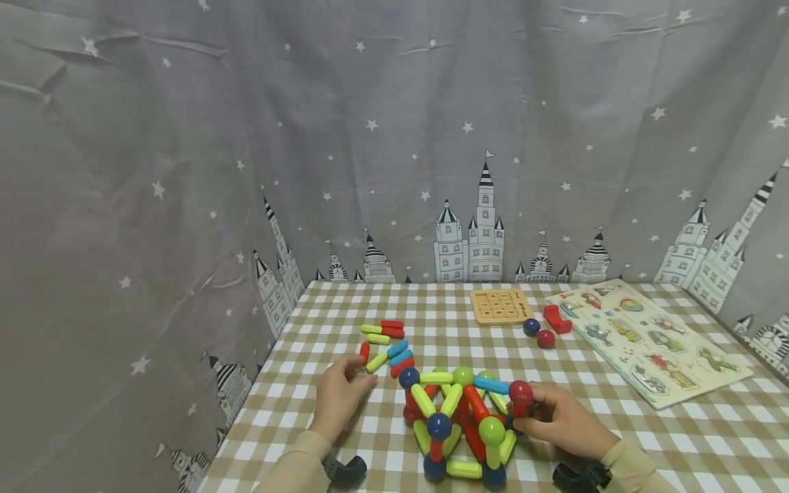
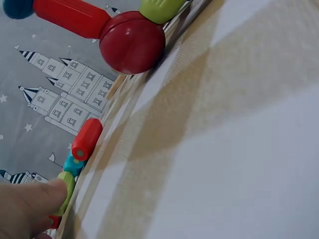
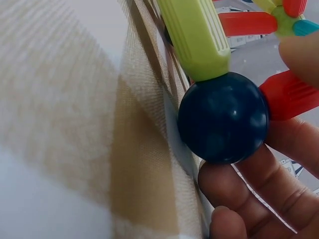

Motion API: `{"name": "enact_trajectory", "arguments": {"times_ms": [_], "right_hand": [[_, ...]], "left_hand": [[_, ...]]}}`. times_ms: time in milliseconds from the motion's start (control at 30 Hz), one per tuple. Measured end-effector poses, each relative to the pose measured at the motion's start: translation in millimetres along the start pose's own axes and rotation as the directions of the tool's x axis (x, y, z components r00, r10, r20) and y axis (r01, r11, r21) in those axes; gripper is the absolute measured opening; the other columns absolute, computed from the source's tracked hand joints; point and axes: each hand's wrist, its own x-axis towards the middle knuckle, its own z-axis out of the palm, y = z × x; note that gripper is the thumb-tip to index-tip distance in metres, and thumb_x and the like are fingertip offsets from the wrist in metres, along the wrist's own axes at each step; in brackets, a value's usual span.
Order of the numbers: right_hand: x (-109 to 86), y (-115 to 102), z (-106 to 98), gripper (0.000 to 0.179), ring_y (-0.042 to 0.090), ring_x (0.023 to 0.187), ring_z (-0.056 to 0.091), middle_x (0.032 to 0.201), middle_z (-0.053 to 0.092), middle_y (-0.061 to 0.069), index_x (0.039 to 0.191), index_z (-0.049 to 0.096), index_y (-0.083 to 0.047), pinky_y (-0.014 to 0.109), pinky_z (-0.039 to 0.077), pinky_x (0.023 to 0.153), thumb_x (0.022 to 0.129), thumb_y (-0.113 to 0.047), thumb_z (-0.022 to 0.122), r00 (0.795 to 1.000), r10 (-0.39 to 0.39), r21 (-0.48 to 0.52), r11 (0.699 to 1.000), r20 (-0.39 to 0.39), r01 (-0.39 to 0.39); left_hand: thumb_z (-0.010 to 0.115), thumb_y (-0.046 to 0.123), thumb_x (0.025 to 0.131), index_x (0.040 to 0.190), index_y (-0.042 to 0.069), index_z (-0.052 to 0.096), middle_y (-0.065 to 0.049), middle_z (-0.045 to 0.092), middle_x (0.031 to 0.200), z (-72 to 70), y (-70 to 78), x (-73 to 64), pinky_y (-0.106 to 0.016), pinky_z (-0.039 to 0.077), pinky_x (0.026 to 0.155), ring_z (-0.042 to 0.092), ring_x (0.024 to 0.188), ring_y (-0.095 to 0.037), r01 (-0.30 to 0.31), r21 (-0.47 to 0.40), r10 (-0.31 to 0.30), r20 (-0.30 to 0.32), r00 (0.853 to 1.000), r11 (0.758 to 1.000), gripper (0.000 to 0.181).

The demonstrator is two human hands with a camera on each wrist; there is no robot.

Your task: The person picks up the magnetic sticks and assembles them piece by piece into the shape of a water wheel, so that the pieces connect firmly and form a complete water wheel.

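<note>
A magnetic stick-and-ball structure (image 1: pixel 464 469) stands on the table in front of me, made of coloured rods and balls. At its right side my right hand (image 1: pixel 564 419) pinches an upright red rod (image 3: pixel 291 94). That rod joins a dark blue ball (image 3: pixel 224 118) below to a red ball (image 1: pixel 520 392) above. My left hand (image 1: pixel 340 394) lies left of the structure, its thumb and index finger apart, beside a loose red rod (image 1: pixel 364 352). Just beyond the fingertips is a yellow-green rod (image 1: pixel 377 362); whether they touch it is hidden.
More loose rods (image 1: pixel 392 333) lie behind my left hand. Farther back are a wooden number puzzle (image 1: pixel 501 322), a blue ball (image 1: pixel 531 326), a red ball (image 1: pixel 546 339) and a red arched block (image 1: pixel 557 320). A picture puzzle board (image 1: pixel 641 383) covers the right side.
</note>
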Motion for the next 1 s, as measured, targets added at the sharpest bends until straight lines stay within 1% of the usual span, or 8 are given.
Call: {"name": "enact_trajectory", "arguments": {"times_ms": [67,267,333,533,667,867,933,1000], "right_hand": [[0.5,0.2,-0.6,0.015,0.012,0.084,0.064,0.099,0.07,-0.003,0.108,0.072,-0.014,0.026,0.054,0.073,0.093,-0.015,0.074,1.0,0.0,-0.001,1.0,0.002,0.0],[0.4,-0.6,-3.9,0.016,0.011,0.084,0.063,0.099,0.07,-0.002,0.109,0.072,-0.013,0.026,0.053,0.073,0.094,-0.017,0.074,1.0,0.022,0.005,1.0,0.005,-0.022],[-0.4,-0.9,-4.4,0.016,0.011,0.084,0.063,0.1,0.07,-0.002,0.11,0.072,-0.012,0.026,0.053,0.072,0.095,-0.017,0.073,1.0,0.031,0.009,0.999,0.008,-0.031],[-3.1,1.3,-2.5,0.015,0.012,0.083,0.062,0.099,0.07,-0.003,0.109,0.072,-0.013,0.026,0.052,0.072,0.094,-0.015,0.073,1.0,0.027,0.01,1.0,0.006,-0.027],[-2.1,2.4,-1.5,0.015,0.012,0.085,0.064,0.1,0.07,0.0,0.109,0.072,-0.014,0.026,0.054,0.074,0.095,-0.015,0.073,1.0,0.007,0.011,1.0,0.01,-0.007],[-0.3,1.8,-1.8,0.017,0.012,0.087,0.065,0.103,0.071,0.002,0.111,0.072,-0.013,0.026,0.055,0.076,0.095,-0.015,0.073,1.0,0.007,0.01,1.0,0.007,-0.007],[-0.3,1.0,-1.3,0.017,0.013,0.085,0.065,0.102,0.071,0.001,0.111,0.072,-0.013,0.026,0.054,0.075,0.095,-0.015,0.073,1.0,0.007,0.008,1.0,0.007,-0.007],[-0.1,0.7,-0.9,0.016,0.013,0.084,0.064,0.101,0.071,0.0,0.111,0.072,-0.013,0.026,0.054,0.075,0.095,-0.015,0.072,1.0,0.006,0.01,1.0,0.012,-0.006]], "left_hand": [[0.087,0.02,0.081,0.119,0.011,0.073,-0.002,0.075,0.112,2.9,0.1,1.8,-0.042,0.056,0.089,0.066,0.101,-0.019,0.013,0.028,-0.013,0.01,1.0,1.0,0.041],[0.086,0.023,0.083,0.11,0.018,0.079,0.004,0.074,0.094,9.0,4.4,4.8,-0.031,0.049,0.07,0.059,0.081,-0.013,-0.035,0.137,0.037,-0.015,0.999,0.99,0.028],[0.085,0.019,0.084,0.106,0.017,0.079,0.003,0.074,0.092,9.8,4.5,4.6,-0.031,0.049,0.07,0.06,0.081,-0.013,-0.053,0.11,0.056,-0.027,0.998,0.993,0.023],[0.08,0.009,0.085,0.104,0.015,0.079,-0.002,0.075,0.101,7.9,3.6,-0.6,-0.029,0.058,0.076,0.07,0.085,-0.014,-0.078,-0.09,0.069,-0.094,0.993,0.993,0.02],[0.08,0.008,0.083,0.102,0.015,0.08,-0.001,0.074,0.101,2.8,5.6,-4.3,-0.024,0.057,0.073,0.068,0.084,-0.013,-0.118,-0.077,0.108,-0.116,0.987,0.99,0.02],[0.078,0.002,0.082,0.104,0.007,0.081,-0.006,0.069,0.101,-5.9,12.6,-7.4,-0.027,0.06,0.071,0.069,0.084,-0.016,-0.301,0.062,0.305,-0.095,0.947,0.952,0.022],[0.079,0.001,0.083,0.104,0.007,0.08,-0.006,0.071,0.099,-8.6,13.1,-7.8,-0.026,0.06,0.071,0.069,0.083,-0.014,-0.318,0.011,0.316,-0.147,0.937,0.948,0.022],[0.079,-0.001,0.085,0.105,0.006,0.08,-0.006,0.072,0.099,-11.3,14.4,-9.1,-0.023,0.059,0.073,0.068,0.085,-0.012,-0.329,-0.148,0.294,-0.217,0.931,0.933,0.022]]}}
